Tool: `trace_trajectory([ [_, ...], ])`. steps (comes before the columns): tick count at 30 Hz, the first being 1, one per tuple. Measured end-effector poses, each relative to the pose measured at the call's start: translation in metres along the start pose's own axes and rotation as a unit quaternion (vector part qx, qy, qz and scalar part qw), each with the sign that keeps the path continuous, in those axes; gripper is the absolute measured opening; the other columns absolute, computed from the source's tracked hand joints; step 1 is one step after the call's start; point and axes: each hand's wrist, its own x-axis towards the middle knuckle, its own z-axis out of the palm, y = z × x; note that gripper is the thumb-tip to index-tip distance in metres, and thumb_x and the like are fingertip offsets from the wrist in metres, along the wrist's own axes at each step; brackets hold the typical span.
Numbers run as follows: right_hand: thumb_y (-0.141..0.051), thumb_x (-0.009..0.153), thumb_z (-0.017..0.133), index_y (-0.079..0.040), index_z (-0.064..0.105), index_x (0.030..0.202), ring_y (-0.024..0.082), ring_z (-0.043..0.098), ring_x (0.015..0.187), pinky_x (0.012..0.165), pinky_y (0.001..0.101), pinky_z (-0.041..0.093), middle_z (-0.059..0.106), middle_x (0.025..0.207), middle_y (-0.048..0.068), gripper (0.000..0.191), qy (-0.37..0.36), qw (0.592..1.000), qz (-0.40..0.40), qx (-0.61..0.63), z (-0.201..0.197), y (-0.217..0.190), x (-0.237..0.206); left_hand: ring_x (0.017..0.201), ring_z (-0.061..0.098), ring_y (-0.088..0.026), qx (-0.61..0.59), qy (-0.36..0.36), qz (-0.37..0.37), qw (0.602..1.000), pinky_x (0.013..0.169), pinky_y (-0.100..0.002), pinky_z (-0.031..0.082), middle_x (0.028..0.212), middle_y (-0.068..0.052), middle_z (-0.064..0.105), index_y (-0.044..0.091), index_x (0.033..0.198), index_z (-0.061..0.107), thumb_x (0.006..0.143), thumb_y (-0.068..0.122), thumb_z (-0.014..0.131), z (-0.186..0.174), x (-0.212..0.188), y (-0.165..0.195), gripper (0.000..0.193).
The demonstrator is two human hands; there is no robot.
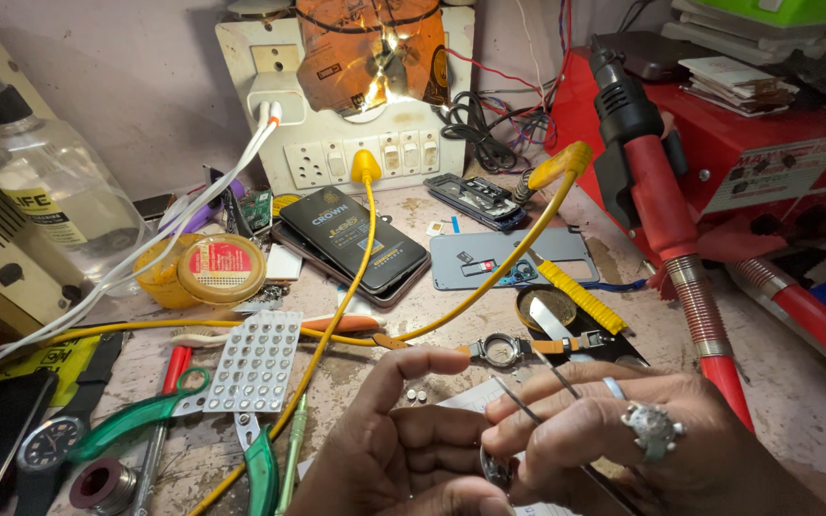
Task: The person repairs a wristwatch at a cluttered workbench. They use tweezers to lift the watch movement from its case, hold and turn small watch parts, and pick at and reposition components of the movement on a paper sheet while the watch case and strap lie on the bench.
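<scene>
My left hand sits low in the middle of the view, fingers curled around a small round metal part, thumb raised. My right hand, wearing two rings, pinches thin metal tweezers whose tips reach down to that round part. Just beyond the hands lies a wristwatch with an orange strap. Two tiny white pieces rest on the bench by my left thumb.
A yellow cable crosses the bench. A blister pack, green-handled pliers, a black phone battery, a grey phone back cover, a round tin, a spray bottle and a red hot-air station surround the hands.
</scene>
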Motion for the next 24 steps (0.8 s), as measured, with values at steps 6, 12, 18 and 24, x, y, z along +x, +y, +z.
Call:
trace_trajectory([
  [6,-0.009,0.093,0.077,-0.010,0.065,0.096,0.022,0.075,0.106,0.093,0.0363,0.064,0.078,0.101,0.002,0.012,-0.035,0.999,0.015,0.009,-0.004,0.003,-0.001,0.104,0.077,-0.023,0.046,0.017,-0.028,0.998,0.091,-0.036,0.063,0.110,-0.015,0.076,0.011,0.147,0.039,0.073,-0.010,0.081,0.005,-0.002,0.003,0.087],
  [12,-0.007,0.094,0.076,-0.009,0.065,0.096,0.022,0.074,0.106,0.088,0.0338,0.065,0.077,0.103,0.004,0.011,-0.072,0.997,0.014,0.014,-0.008,0.005,0.001,0.108,0.077,-0.022,0.083,-0.024,-0.034,0.996,0.096,-0.035,0.061,0.113,-0.015,0.077,0.013,0.150,0.033,0.079,-0.004,0.079,0.005,-0.004,0.009,0.086],
  [18,-0.009,0.091,0.076,-0.008,0.065,0.099,0.021,0.075,0.107,0.091,0.0360,0.062,0.076,0.108,0.003,0.013,-0.074,0.993,-0.051,-0.080,-0.012,0.004,0.000,0.107,0.076,-0.021,0.071,-0.019,-0.036,0.997,0.094,-0.035,0.061,0.111,-0.015,0.075,0.014,0.153,0.032,0.079,-0.005,0.079,0.006,-0.005,0.009,0.089],
  [24,-0.007,0.092,0.076,-0.009,0.061,0.096,0.020,0.077,0.105,0.090,0.0329,0.063,0.074,0.107,0.006,0.016,-0.062,0.997,-0.038,-0.017,-0.012,0.004,-0.001,0.104,0.075,-0.021,0.067,-0.012,-0.031,0.997,0.092,-0.035,0.062,0.109,-0.014,0.074,0.011,0.148,0.035,0.077,-0.006,0.080,0.005,-0.002,0.003,0.086],
])
